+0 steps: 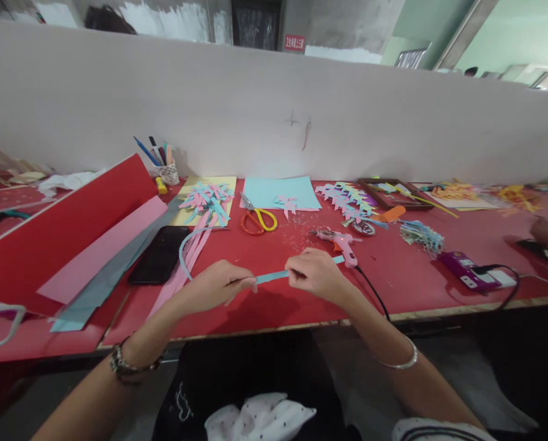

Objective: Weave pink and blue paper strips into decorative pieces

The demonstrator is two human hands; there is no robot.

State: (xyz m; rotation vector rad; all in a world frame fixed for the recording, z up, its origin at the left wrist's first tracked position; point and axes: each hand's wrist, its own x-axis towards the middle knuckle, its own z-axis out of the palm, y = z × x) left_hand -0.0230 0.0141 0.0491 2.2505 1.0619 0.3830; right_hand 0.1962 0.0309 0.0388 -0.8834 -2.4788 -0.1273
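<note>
Red table [393,275], white partition behind. Blue paper strip [271,277] spans both hands above the near edge, long axis left-right, rising slightly rightward. Left hand [221,285] pinches one end and right hand [313,272] pinches further along. The strip's tail pokes out toward the glue gun [346,246], which is nearest the right hand. Cup [169,174] at back holds pens.

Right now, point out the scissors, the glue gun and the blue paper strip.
scissors [253,211]: head view, on the pivot above the handles.
glue gun [342,241]: head view, on the pink body.
blue paper strip [271,277]: head view, on its middle stretch.
</note>
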